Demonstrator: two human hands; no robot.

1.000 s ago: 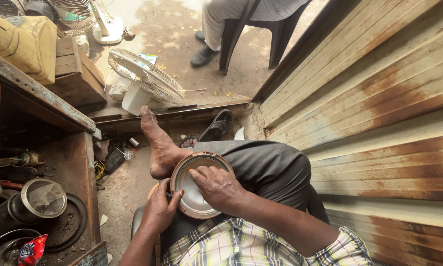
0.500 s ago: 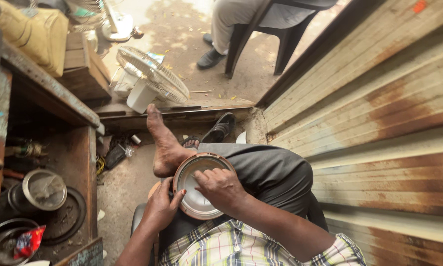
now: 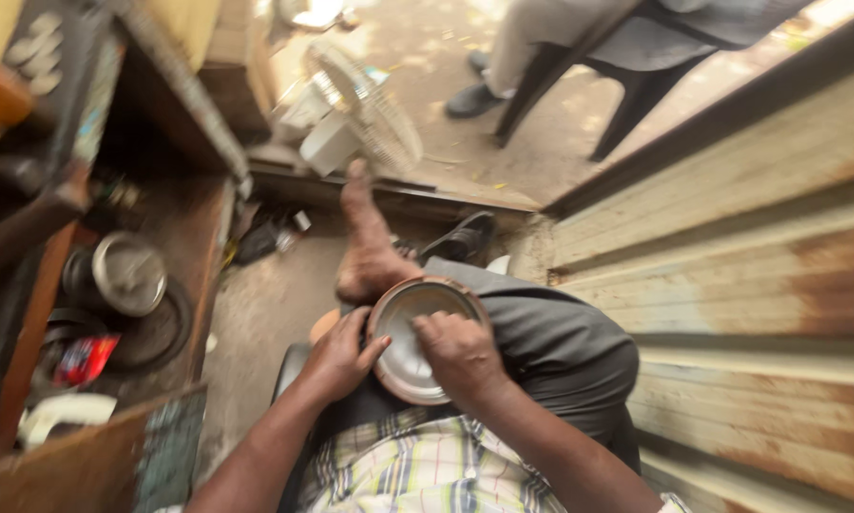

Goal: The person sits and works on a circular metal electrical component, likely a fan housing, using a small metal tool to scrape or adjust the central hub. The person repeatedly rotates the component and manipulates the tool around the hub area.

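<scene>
A rusty corrugated wall (image 3: pixel 750 285) fills the right side. On the left stands a wooden bench (image 3: pixel 175 104), with dark round parts and a shiny metal lid (image 3: pixel 129 274) on its lower shelf, and a red packet (image 3: pixel 85 359) just below them. At the top, a second person sits on a dark chair (image 3: pixel 636 85); only legs and a shoe (image 3: pixel 470 98) show. A white fan (image 3: pixel 360 119) stands on the dirt floor (image 3: pixel 256 323) near the doorstep.

The wearer sits with the right leg crossed over, grey trousers (image 3: pixel 560 351) bent at the knee, the bare foot (image 3: pixel 365 252) pointing toward the fan. A black shoe (image 3: pixel 460 239) lies just beside that foot.

A round metal dish (image 3: pixel 410 328) with a coppery rim rests tilted on the lap, against the ankle. The left hand (image 3: pixel 336 361) grips its left edge, thumb laid over the rim and fingers seemingly curled behind, though blur hides them. The right hand (image 3: pixel 463 353) lies on the dish's right part, fingers bent and pressed to the inner face; whether it pinches something small there cannot be told. A checked shirt (image 3: pixel 427 470) shows at the bottom.
</scene>
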